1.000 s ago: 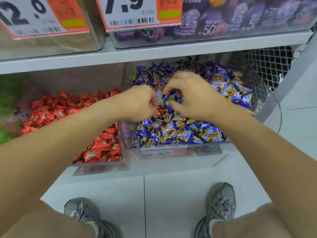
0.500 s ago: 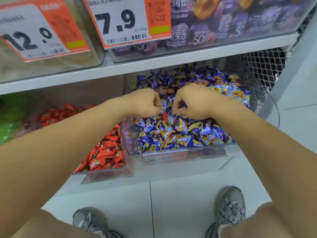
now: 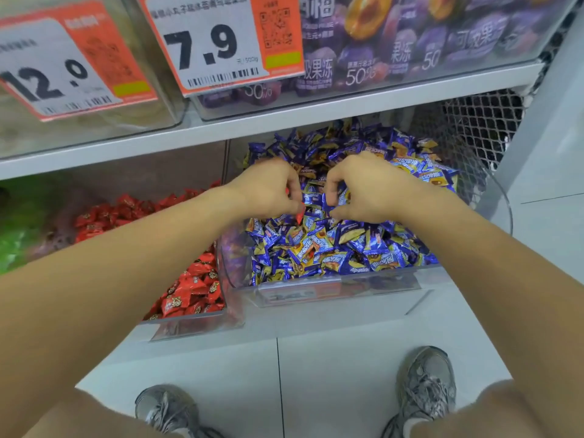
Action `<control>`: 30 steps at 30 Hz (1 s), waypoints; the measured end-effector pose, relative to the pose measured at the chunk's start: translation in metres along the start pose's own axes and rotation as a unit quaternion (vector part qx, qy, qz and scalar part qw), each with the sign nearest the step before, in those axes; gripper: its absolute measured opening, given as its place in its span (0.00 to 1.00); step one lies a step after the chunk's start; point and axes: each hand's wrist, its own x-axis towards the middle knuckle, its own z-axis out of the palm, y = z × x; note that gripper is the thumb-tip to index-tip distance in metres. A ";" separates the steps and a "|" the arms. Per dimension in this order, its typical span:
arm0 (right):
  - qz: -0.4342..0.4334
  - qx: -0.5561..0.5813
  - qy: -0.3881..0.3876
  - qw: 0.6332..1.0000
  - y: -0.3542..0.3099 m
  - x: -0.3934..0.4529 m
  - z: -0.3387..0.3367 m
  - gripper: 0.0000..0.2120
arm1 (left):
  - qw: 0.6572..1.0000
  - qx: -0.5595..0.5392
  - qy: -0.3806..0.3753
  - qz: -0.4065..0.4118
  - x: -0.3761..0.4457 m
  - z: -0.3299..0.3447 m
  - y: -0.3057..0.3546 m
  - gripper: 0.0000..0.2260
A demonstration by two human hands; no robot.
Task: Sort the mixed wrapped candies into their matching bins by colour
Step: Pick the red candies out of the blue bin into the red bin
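Blue candy bin (image 3: pixel 331 286) on the right, red candy bin (image 3: pixel 189 317) just left of it. Left hand (image 3: pixel 268 191) pinches a red candy (image 3: pixel 300 214) over the blue pile, nearer its bin. Right hand (image 3: pixel 363 188) curled into wrappers; can't tell if grasping.

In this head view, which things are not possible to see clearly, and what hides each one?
- Green items, far left: blurred and cut by the frame edge; kind unclear.
- Price label on the blue bin: smeared behind glare, unreadable.
- What the right hand pinches: its curled fingers cover it.
- Red piece at the left hand: only a tip shows.
- Small print on the 7.9 tag: too blurred.
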 end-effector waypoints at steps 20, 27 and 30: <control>0.017 -0.078 0.013 0.997 0.001 -0.002 -0.005 0.10 | 0.993 -0.089 -0.048 -0.064 0.001 0.023 0.008 0.19; 0.028 -0.074 0.024 0.997 0.005 -0.007 -0.007 0.26 | 0.997 -0.067 0.004 -0.024 0.016 0.026 0.007 0.09; 0.046 -0.115 0.037 0.992 0.004 -0.007 -0.007 0.38 | 1.000 -0.002 0.006 -0.006 0.023 0.032 0.004 0.17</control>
